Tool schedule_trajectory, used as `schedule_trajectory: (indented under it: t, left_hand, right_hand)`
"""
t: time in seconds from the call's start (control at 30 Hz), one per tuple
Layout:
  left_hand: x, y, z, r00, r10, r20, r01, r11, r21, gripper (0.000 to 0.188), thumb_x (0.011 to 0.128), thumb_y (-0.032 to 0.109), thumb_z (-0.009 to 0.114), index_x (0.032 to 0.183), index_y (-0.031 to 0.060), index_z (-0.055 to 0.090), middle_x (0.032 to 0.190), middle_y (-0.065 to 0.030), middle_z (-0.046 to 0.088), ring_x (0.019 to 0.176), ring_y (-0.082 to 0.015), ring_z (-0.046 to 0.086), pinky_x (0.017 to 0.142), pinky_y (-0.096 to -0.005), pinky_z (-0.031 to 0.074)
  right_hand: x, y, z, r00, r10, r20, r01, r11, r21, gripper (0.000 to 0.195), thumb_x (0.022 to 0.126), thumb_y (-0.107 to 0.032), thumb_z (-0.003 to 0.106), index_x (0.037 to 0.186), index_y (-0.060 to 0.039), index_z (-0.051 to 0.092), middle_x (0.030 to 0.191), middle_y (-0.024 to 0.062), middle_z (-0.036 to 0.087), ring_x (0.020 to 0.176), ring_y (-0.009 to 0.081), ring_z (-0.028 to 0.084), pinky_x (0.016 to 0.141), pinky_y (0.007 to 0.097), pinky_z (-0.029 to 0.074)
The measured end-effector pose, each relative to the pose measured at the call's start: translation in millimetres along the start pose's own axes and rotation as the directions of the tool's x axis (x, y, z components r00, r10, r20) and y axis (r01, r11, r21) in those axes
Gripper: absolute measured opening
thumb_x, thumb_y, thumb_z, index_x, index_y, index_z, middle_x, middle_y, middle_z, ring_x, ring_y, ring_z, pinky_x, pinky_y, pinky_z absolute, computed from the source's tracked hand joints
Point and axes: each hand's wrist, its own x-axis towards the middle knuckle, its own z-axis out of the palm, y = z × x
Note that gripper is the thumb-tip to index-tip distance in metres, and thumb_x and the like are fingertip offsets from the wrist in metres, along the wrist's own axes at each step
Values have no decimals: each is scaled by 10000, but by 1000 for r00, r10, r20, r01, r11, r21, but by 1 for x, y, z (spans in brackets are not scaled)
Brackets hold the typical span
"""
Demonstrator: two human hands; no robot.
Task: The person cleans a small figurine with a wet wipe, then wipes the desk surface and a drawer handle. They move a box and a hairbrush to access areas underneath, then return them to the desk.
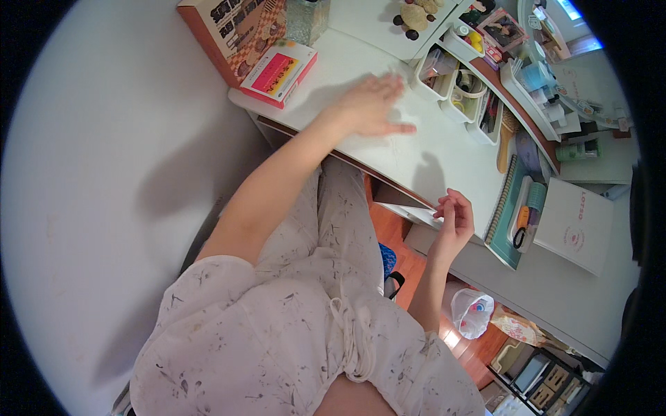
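Observation:
My left hand [372,106] reaches over the white desk top [364,151], palm down, thumb spread away from the fingers. It is slightly blurred and holds nothing; whether it touches the surface, I cannot tell. My right hand [457,216] is raised at the front edge of the desk, fingers loosely bent, with nothing in it. Below it a white drawer or panel [411,212] juts out under the desk. To the left of my left hand lies a white and pink box [279,73] with writing.
White bins [434,78] of small items stand by a shelf at the right. A wooden hairbrush [503,148], a teal spiral notebook [504,218] bearing a tray, and a white box [575,226] lie nearer. A lined waste bin [471,312] stands on the floor. A wall [104,182] bounds the left.

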Motion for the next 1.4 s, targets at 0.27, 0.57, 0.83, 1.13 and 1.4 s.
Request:
schedule_trajectory:
  t: [0.27,0.57,0.83,1.13,1.4]
  left_hand:
    - [-79,31,-5,953,303,-6,-303,950,-73,770,867,558,508,1410,35,351,1493,-119,310,1397,-247,262,1137,-482,166]
    - [-92,23,-31,984,179,-7,-176,959,-221,502,898,203,533,1363,48,423,1407,-123,439,1351,-257,347,1113,-502,216]
    - [-119,69,14,969,56,-240,-68,997,-42,530,832,84,558,1326,-33,406,1418,-165,404,1337,-269,366,1094,-442,282]
    - [-131,116,17,941,-216,-260,129,941,-313,569,791,-4,515,1330,-37,335,1392,-181,428,1359,-292,326,1072,-605,186]
    - [-195,84,1,733,-628,-263,260,614,-745,316,823,13,540,1135,-3,496,1112,-122,632,1039,-197,569,965,-317,383]
  right_hand:
    - [33,-9,22,932,-177,316,277,910,-308,258,879,-4,521,1124,4,601,999,112,636,908,188,614,772,293,502]
    - [88,-9,51,630,-207,748,643,679,-354,404,811,24,515,1207,-27,573,1269,146,557,1158,336,511,985,393,424]
    - [42,-5,50,669,-247,701,673,602,-430,419,821,-85,598,1234,-21,566,1289,158,547,1153,346,510,976,399,437]
    - [4,8,73,784,-385,487,610,625,-488,316,743,33,632,1056,-5,611,1105,148,630,959,325,589,816,387,508]
    - [-27,16,97,724,-477,498,617,771,-159,241,683,70,624,893,-47,636,962,97,660,859,287,627,742,362,529]
